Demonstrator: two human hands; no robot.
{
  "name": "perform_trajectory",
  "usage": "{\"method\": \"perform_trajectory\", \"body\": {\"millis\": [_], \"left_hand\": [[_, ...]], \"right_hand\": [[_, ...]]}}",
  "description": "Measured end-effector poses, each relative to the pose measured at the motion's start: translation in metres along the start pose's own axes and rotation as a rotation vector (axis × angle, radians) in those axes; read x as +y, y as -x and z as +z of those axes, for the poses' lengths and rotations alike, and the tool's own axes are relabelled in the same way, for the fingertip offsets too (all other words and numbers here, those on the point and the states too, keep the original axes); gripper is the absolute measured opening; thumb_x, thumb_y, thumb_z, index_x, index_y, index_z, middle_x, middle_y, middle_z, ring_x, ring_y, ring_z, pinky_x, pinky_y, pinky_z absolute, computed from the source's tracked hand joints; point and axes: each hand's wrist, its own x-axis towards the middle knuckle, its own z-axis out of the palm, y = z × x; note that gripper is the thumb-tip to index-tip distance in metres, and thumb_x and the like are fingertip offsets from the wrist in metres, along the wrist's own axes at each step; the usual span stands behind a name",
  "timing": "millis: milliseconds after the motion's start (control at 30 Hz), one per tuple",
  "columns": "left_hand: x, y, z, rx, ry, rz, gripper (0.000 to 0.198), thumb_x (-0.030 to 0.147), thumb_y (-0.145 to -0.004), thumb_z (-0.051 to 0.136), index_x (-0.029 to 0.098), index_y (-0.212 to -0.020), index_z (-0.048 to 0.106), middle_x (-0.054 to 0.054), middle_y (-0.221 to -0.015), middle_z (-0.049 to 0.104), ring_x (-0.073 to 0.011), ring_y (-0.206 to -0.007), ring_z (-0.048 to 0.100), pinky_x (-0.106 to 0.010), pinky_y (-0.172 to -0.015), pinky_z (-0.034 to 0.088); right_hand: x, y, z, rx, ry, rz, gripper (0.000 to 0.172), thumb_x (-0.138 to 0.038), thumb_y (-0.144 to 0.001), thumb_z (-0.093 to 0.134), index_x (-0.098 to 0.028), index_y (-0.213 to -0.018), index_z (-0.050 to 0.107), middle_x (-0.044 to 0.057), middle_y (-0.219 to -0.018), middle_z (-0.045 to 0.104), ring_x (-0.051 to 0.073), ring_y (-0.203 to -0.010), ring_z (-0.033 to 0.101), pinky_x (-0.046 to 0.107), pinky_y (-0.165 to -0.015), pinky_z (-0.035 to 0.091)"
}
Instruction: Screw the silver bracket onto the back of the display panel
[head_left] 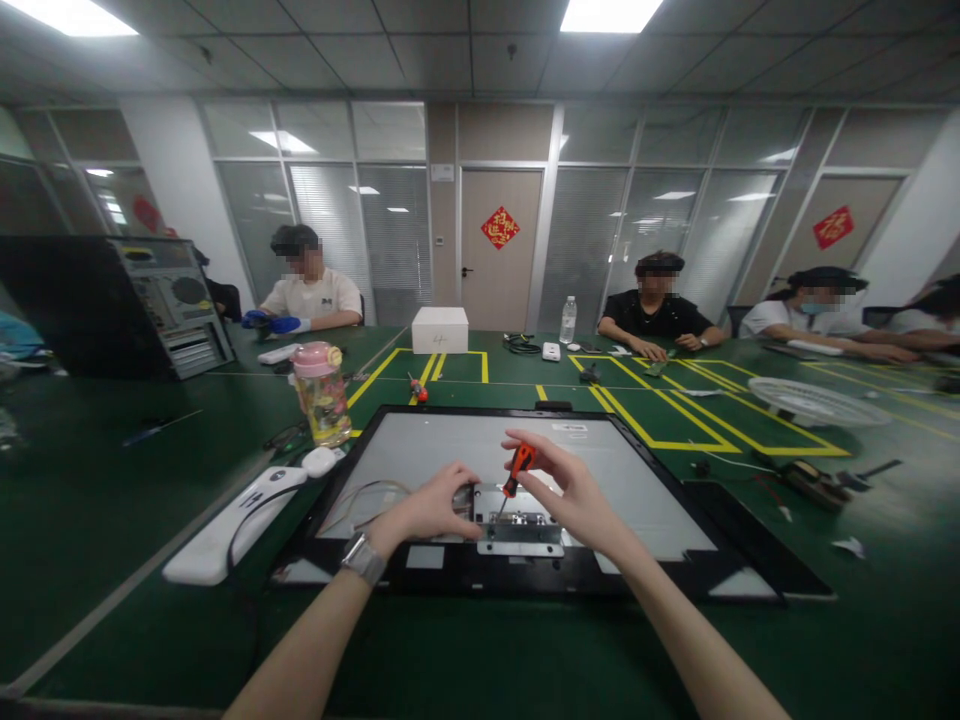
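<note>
A large flat display panel (637, 500) with a black frame lies in front of me, its grey side up. Near its front edge sits a silver metal bracket (520, 548) with a row of ports. My left hand (442, 505) grips the left end of this metal part, thumb toward me and fingers curled over it. In my right hand (562, 490) is a red and black screwdriver (521, 461), held between fingers and thumb and tilted. Its shaft points down at the bracket; whether the tip sits in a screw is too small to tell. Thin wires run left of my left hand.
Left of the panel are a white power bank-like device (232, 525) with a black cable and a pink-lidded bottle (321, 395). A white box (439, 330) stands behind. At right lie a clear round dish (817, 400) and a dark tool (814, 483). Several people sit across the table.
</note>
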Motion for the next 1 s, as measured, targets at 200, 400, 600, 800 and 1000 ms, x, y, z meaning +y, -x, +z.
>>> {"method": "perform_trajectory", "body": {"millis": [200,400,600,800,1000], "left_hand": [[-0.002,-0.0001,0.0001,-0.001,0.017,0.002,0.063,0.038,-0.06,0.079,0.022,-0.117,0.057,-0.006,-0.119,0.049,-0.0266,-0.112,0.05,-0.036,-0.098,0.04],[-0.0048,-0.0008,0.0008,0.001,-0.006,0.014,0.062,0.038,-0.061,0.079,0.022,-0.116,0.057,-0.005,-0.118,0.049,-0.0255,-0.111,0.05,-0.034,-0.098,0.04],[-0.0037,-0.0005,0.0008,0.005,-0.015,0.007,0.063,0.038,-0.06,0.08,0.021,-0.116,0.056,-0.005,-0.118,0.049,-0.0254,-0.111,0.051,-0.034,-0.098,0.04],[-0.0027,-0.0007,0.0007,0.02,-0.015,0.02,0.061,0.037,-0.06,0.079,0.021,-0.115,0.057,-0.005,-0.116,0.05,-0.0256,-0.11,0.051,-0.035,-0.098,0.04],[-0.0058,-0.0014,0.0012,0.007,-0.011,0.02,0.06,0.038,-0.061,0.079,0.022,-0.115,0.057,-0.004,-0.115,0.049,-0.0246,-0.109,0.051,-0.035,-0.098,0.04]], "right_hand": [[0.0058,-0.0005,0.002,0.088,0.0,0.021,0.037,-0.025,-0.087,0.059,-0.025,-0.124,0.058,0.006,-0.099,0.065,0.019,-0.085,0.065,0.038,-0.084,0.054],[0.0082,0.0014,0.0024,0.055,0.112,0.042,0.041,-0.025,-0.086,0.061,-0.025,-0.126,0.051,0.006,-0.097,0.064,0.02,-0.084,0.064,0.039,-0.084,0.053],[0.0091,0.0014,0.0057,0.011,0.099,-0.047,0.036,-0.014,-0.086,0.051,-0.024,-0.121,0.048,0.005,-0.096,0.062,0.018,-0.08,0.063,0.037,-0.082,0.051],[0.0083,0.003,0.0061,0.045,0.261,0.026,0.043,-0.019,-0.084,0.057,-0.022,-0.125,0.044,0.002,-0.083,0.06,0.018,-0.072,0.058,0.033,-0.071,0.048],[0.003,0.0012,0.0057,-0.01,0.139,0.008,0.042,-0.013,-0.083,0.049,-0.023,-0.123,0.039,0.002,-0.089,0.06,0.016,-0.071,0.057,0.031,-0.07,0.048]]}}
